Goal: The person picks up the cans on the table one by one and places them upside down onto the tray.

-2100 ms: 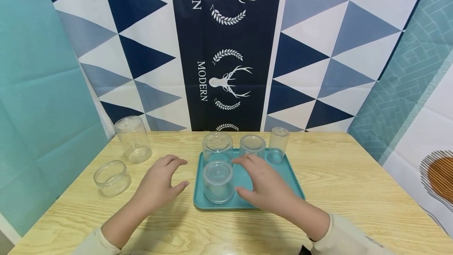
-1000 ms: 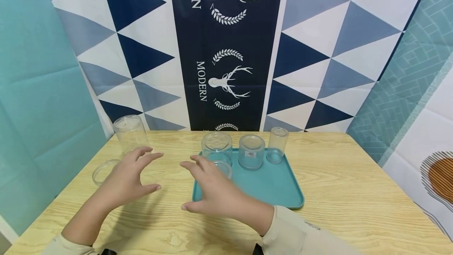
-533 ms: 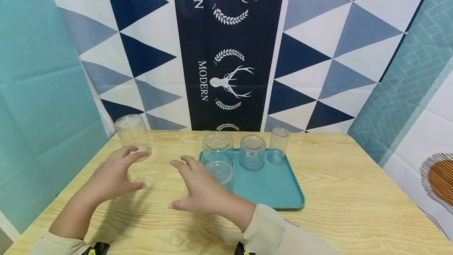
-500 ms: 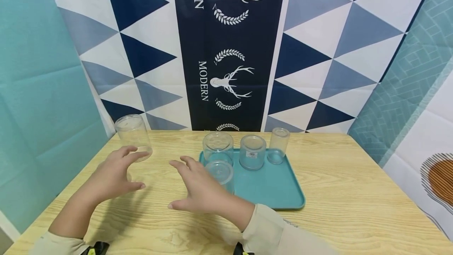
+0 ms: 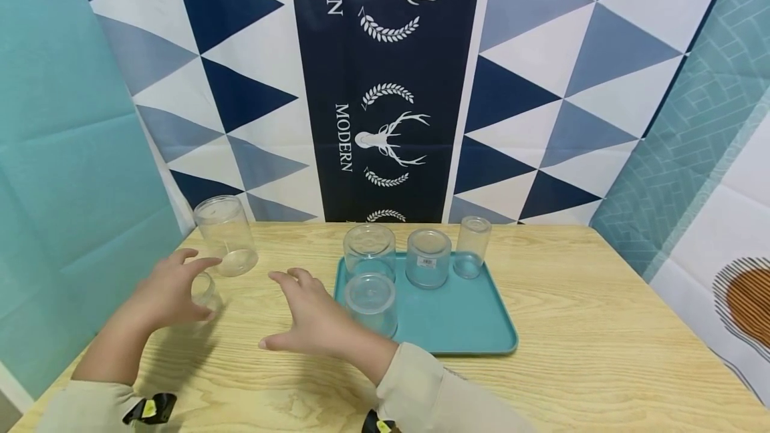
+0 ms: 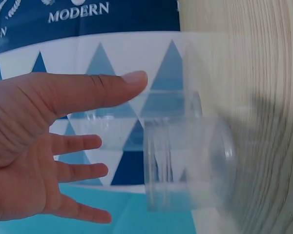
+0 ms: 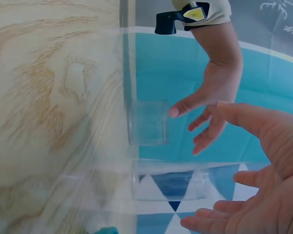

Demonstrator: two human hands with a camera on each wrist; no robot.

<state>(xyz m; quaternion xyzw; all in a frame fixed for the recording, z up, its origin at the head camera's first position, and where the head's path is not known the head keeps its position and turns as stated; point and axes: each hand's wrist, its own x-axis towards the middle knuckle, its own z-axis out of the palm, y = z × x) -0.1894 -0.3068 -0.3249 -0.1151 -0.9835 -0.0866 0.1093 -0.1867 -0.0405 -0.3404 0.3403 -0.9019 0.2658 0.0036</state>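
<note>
My left hand [image 5: 161,294] hovers over the left side of the table, thumb and fingers spread apart. A short clear plastic jar [image 5: 203,290] stands right behind it, partly hidden by the fingers. In the left wrist view the short jar [image 6: 185,165] lies just beyond the fingertips, untouched. Farther back stands a tall clear jar [image 5: 225,236]. My right hand [image 5: 315,321] is in the air left of the tray, fingers spread with nothing between them; the right wrist view shows the short jar [image 7: 149,123] near the left hand's thumb.
A teal tray [image 5: 454,326] sits mid-table. On it are a wide clear jar [image 5: 369,246], a labelled jar [image 5: 428,259], a slim jar [image 5: 473,246] and a front-left jar [image 5: 371,303]. A patterned cloth [image 5: 385,85] hangs behind the table [image 5: 577,326].
Both hands have moved left, away from the tray. The left hand has gone over toward the short jar; the right hand has passed the tray's front-left jar. The jars have stayed put.
</note>
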